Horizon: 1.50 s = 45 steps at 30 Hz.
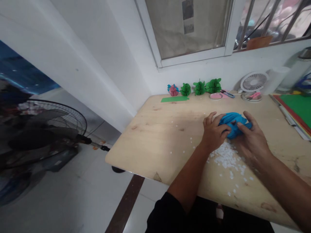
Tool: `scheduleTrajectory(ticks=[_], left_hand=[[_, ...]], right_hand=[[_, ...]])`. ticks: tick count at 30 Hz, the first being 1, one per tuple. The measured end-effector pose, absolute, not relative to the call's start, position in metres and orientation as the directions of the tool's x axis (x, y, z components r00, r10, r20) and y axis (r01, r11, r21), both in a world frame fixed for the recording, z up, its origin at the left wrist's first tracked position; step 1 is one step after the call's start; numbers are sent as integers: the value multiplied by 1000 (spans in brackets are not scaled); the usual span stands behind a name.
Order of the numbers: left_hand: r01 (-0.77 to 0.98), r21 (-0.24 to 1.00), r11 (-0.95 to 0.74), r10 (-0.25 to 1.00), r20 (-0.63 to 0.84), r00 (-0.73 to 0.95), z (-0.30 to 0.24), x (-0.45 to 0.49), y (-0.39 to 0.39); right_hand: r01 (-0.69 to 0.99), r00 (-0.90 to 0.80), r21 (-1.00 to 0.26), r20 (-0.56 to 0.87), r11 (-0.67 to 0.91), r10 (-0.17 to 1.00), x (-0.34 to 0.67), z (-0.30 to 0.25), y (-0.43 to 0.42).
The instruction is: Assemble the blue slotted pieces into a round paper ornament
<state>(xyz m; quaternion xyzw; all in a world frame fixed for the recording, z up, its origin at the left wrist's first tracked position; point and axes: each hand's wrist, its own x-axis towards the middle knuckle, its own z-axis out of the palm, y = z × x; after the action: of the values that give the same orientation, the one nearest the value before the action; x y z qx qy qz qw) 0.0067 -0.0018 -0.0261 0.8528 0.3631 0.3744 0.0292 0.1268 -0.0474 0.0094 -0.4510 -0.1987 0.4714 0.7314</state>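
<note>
A blue folded paper piece sits between both hands above the wooden table. My left hand grips its left side with curled fingers. My right hand closes round its right side, thumb on top. Below the hands lies a heap of small white paper scraps.
Three green paper ornaments and a pink-and-blue one line the wall, with a green paper strip, a pink tape roll, a cutter, a small white fan and coloured sheets at right. A floor fan stands left.
</note>
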Motion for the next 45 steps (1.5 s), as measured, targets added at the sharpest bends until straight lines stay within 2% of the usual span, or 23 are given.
scheduleTrajectory(ticks=[6,26,34,45], left_hand=[[614,300,-730,647,593,479,-26,6,-1],[606,350,-714,679,560,476,-28,9,-2],[575,344,-743,636,632,443,-32,11,-2],[611,364,-703,694,538,478,-29,12,-5]], right_hand=[[-510,461,-850,-144,129,876,129,7,-46],[-538,468,-829,-142,153,872,129,9,-47],[-540,481,-824,-138,169,866,131,7,-45],[-525,493,-838,-160,146,855,129,9,-46]])
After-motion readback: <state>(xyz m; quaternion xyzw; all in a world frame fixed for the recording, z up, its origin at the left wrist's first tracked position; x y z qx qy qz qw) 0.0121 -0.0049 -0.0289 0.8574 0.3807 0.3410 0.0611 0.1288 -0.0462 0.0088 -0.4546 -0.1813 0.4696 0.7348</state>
